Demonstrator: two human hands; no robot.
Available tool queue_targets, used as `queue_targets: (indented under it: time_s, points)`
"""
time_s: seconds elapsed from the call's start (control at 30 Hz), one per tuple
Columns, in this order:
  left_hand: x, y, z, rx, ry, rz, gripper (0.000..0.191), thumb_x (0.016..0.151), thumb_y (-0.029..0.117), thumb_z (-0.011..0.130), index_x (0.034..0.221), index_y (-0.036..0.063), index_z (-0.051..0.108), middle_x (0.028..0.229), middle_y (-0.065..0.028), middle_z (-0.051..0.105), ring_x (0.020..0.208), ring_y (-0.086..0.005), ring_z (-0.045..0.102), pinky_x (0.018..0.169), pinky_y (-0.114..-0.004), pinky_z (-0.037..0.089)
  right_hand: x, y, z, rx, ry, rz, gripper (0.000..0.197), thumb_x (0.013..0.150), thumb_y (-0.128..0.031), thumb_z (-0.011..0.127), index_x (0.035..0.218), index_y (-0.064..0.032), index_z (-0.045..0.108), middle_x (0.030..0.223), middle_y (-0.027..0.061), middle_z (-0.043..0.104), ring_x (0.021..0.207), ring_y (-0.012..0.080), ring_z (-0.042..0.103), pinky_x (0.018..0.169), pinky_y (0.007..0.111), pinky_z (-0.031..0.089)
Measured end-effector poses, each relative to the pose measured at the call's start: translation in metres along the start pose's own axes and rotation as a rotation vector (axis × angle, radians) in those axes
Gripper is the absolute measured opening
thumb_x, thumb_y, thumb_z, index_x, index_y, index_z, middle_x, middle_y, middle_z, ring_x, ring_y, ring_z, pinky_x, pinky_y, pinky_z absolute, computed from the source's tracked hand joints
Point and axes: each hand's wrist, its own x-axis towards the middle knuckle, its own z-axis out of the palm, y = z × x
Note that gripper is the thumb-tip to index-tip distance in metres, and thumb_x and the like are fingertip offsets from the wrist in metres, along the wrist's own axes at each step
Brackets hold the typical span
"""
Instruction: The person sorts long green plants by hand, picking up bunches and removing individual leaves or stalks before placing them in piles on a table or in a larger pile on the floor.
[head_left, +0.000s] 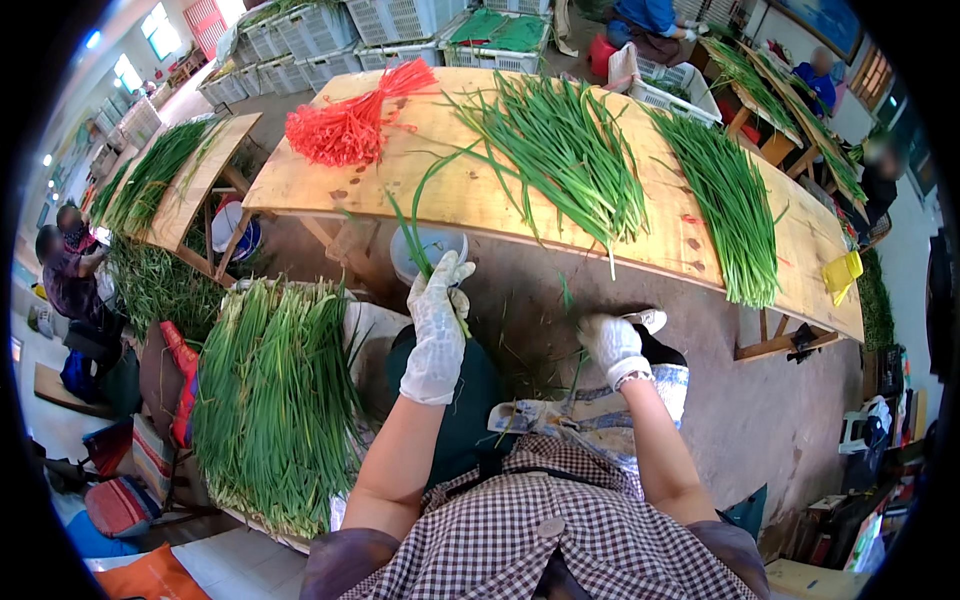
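My left hand (436, 330), in a whitish glove, grips a few garlic chives (412, 238). Their long leaves bend up over the table edge, and a pale stalk end shows below the fingers. Blurred by motion, my gloved right hand (611, 346) hangs apart from it above my lap; whether anything is between its fingers cannot be made out. Beyond the hands, a loose pile of garlic chives (574, 157) lies on the wooden table (442, 191). A neater row of chives (727, 210) rests farther right. To my left is a thick heap of chives (277, 405).
A bundle of red plastic ties (352, 120) and a yellow item (841, 274) lie on the table. Below its edge stands a whitish bucket (427, 251). Leaf scraps litter the floor (525, 330). White plastic crates (315, 34) are stacked behind. Several other people sit at tables around the room.
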Motion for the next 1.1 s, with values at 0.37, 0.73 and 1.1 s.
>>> queue_targets:
  time_s: [0.37,0.73,1.1]
  points:
    - [-0.006,-0.004,0.016,0.089,-0.106,-0.074,0.027,0.084,0.018,0.066,0.103,0.0005,0.06,0.084,-0.0152,0.069,0.04,-0.0081,0.047,0.035,-0.02,0.034,0.094,-0.104,-0.107,0.383,0.446,0.115,0.024,0.078,-0.033,0.067,0.081,-0.0096,0.068,0.079,0.0127,0.065,0.074,0.0297,0.064,0.065,0.039,0.05]
    - [-0.006,-0.028,0.017,0.014,-0.414,-0.266,0.02,0.087,0.006,0.056,0.104,-0.0035,0.061,0.097,-0.0224,0.066,0.04,-0.0082,0.046,0.036,-0.02,0.036,-0.013,-0.032,-0.018,0.121,-0.133,0.185,0.018,0.084,-0.023,0.062,0.086,-0.0055,0.068,0.083,0.0144,0.067,0.074,0.0268,0.067,0.068,0.034,0.052]
    - [-0.022,-0.048,0.023,0.328,-0.327,-0.243,0.018,0.082,0.007,0.066,0.099,-0.0008,0.065,0.083,-0.0097,0.069,0.037,-0.0053,0.043,0.033,-0.02,0.029,0.01,-0.082,-0.069,1.689,-0.063,0.364,0.021,0.086,-0.007,0.064,0.103,0.0061,0.063,0.093,0.0098,0.067,0.078,0.0143,0.064,0.071,0.024,0.053]
